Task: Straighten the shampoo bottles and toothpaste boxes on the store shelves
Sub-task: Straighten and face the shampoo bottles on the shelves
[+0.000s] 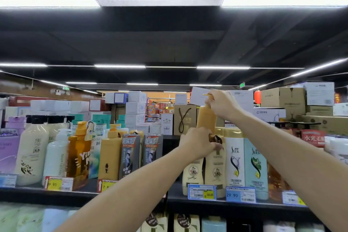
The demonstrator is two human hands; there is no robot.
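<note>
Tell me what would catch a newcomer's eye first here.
Both hands are raised at centre right: the right hand grips the pump top of a tan shampoo bottle, while the left hand holds it lower down. Next, the yellow price tags along the shelf edge stand out.

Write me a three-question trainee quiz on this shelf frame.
1. True or false: both hands hold the same yellow bottle.
2. Which hand grips the pump top? A) left B) right
3. Fill in: the yellow price tag below that bottle reads ____.

Key: 1 true, the left hand grips the bottle lower down; 2 B; 3 55.00.
</note>
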